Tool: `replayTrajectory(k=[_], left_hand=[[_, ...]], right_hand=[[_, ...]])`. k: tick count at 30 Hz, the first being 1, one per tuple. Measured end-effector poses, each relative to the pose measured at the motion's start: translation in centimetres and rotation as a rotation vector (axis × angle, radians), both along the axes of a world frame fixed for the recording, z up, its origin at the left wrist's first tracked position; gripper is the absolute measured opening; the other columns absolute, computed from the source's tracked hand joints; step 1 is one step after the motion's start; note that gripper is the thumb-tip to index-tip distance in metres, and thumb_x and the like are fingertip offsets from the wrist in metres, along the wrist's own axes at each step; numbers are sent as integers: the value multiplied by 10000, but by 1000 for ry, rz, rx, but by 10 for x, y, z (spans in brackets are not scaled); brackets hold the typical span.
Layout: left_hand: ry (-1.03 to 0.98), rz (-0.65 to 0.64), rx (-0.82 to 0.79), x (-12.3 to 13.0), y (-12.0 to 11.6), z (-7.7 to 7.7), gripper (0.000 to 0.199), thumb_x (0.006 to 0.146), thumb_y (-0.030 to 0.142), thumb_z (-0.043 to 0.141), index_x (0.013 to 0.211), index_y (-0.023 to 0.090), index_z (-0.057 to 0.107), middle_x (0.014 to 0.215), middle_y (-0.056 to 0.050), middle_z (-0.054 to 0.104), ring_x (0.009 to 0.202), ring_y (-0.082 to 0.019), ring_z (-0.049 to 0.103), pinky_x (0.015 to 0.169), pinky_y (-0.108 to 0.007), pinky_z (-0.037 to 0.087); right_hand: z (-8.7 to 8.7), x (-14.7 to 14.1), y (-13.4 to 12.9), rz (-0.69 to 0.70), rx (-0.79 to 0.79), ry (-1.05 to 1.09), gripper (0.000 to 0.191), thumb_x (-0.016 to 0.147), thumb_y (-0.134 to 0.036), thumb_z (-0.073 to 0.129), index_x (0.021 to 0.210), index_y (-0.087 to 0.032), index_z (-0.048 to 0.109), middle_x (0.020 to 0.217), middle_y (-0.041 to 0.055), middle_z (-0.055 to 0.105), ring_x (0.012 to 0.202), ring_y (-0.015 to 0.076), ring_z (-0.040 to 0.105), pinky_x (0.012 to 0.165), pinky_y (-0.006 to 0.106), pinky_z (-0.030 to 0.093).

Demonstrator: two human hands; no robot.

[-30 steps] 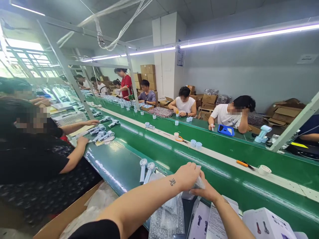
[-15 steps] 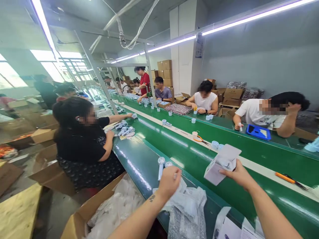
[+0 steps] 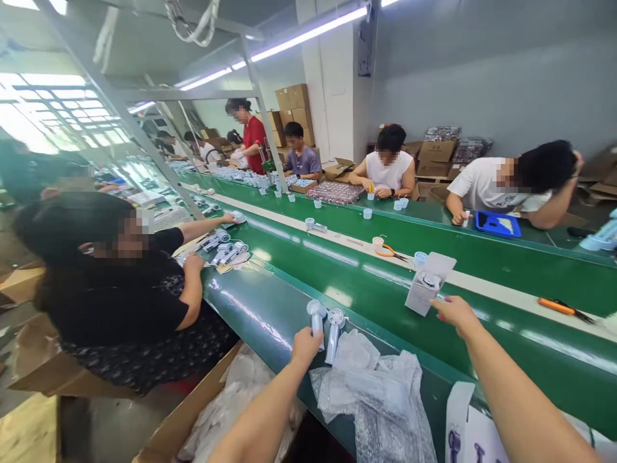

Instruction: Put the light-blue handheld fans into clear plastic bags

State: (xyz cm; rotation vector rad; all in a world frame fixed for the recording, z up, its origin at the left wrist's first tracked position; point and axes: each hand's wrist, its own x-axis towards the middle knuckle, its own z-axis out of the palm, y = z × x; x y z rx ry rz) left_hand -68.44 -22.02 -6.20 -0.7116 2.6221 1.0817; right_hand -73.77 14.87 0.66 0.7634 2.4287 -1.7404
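Note:
My left hand (image 3: pixel 306 346) is closed around the handle of a pale blue handheld fan (image 3: pixel 315 308), near the edge of the green table. A second handheld fan (image 3: pixel 334 331) lies just to its right. My right hand (image 3: pixel 457 314) reaches over the green belt, fingers stretched out, its fingertips at the lower right edge of a white box (image 3: pixel 418 294). That box stands with its lid flap up and a pale round object inside. Clear plastic bubble bags (image 3: pixel 380 392) lie between my forearms, one with an object in it.
White printed cartons (image 3: pixel 463 431) stand at the lower right. A cardboard box (image 3: pixel 164 431) of plastic bags is below the table. Orange-handled pliers (image 3: pixel 556 307) and orange cutters (image 3: pixel 385 251) lie on the white strip. A co-worker (image 3: pixel 116 283) sits at left; others sit across the belt.
My left hand has moved down onto a fan and gripped it. The white box, earlier held tilted in my right hand, now stands upright on the belt. The view has shifted.

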Motion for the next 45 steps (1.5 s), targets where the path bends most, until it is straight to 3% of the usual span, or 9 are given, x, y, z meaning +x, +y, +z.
replayTrajectory(k=[7, 10, 16, 18, 22, 27, 33, 40, 45], left_hand=[[75, -145, 467, 63, 63, 45, 454, 878, 502, 416, 847, 113, 648, 666, -39, 604, 600, -156, 586, 541, -256, 504], [68, -327, 623, 100, 84, 52, 493, 881, 564, 423, 863, 128, 653, 668, -26, 600, 600, -150, 578, 559, -267, 514], [34, -1340, 9, 157, 93, 10, 390, 759, 422, 688, 1029, 151, 613, 1044, -131, 641, 1001, -299, 599, 864, -415, 497], [-60, -1464, -108, 166, 99, -7, 509, 674, 332, 765, 1101, 123, 586, 1186, -198, 584, 1121, -364, 534, 891, -467, 479], [-124, -1194, -73, 167, 100, -15, 267, 714, 80, 610, 980, 100, 634, 1123, -192, 618, 1085, -335, 546, 895, -449, 448], [-147, -926, 81, 155, 90, 12, 111, 786, 179, 544, 757, 137, 643, 718, -25, 608, 774, -201, 578, 725, -301, 450], [-160, -832, 457, 163, 96, 43, 179, 694, 299, 622, 593, 152, 605, 593, 31, 527, 632, -136, 494, 594, -240, 404], [-164, -556, 550, 166, 82, 57, 258, 696, 411, 601, 679, 154, 589, 563, 41, 454, 504, -98, 407, 487, -227, 341], [256, -840, 353, 175, 98, 87, 134, 813, 245, 561, 786, 173, 671, 695, -12, 590, 696, -144, 548, 686, -253, 461]], right_hand=[[7, 104, -125, 189, -672, -220, 382, 756, -488, 711, 887, -132, 673, 925, 159, 743, 823, 263, 719, 715, 411, 594], [9, 136, -142, 107, -785, -181, 405, 763, -518, 694, 911, -144, 642, 927, 139, 740, 852, 265, 712, 712, 403, 599], [29, 199, -85, -193, -898, -84, 388, 721, -432, 765, 994, -192, 630, 919, 41, 730, 689, 162, 673, 565, 260, 581], [38, 223, -66, -225, -941, -140, 430, 699, -456, 771, 1001, -177, 643, 853, 53, 732, 615, 166, 660, 533, 268, 576], [50, 270, -42, -224, -1004, -214, 593, 594, -392, 856, 1096, -195, 612, 861, 60, 733, 726, 217, 701, 641, 317, 606], [31, 312, -46, 37, -1093, -345, 652, 622, -372, 843, 1187, -207, 562, 824, 48, 701, 642, 179, 692, 476, 235, 556], [-12, 305, -87, 227, -1163, -414, 732, 636, -421, 774, 1270, -180, 500, 753, 30, 675, 557, 147, 658, 388, 184, 496], [-7, 304, -77, 317, -1012, -378, 456, 664, -381, 714, 1038, -207, 521, 737, -6, 616, 533, 145, 650, 356, 176, 462], [-5, 308, -77, 318, -852, -341, 571, 679, -426, 700, 1153, -262, 429, 885, 4, 615, 514, 147, 652, 331, 194, 447]])
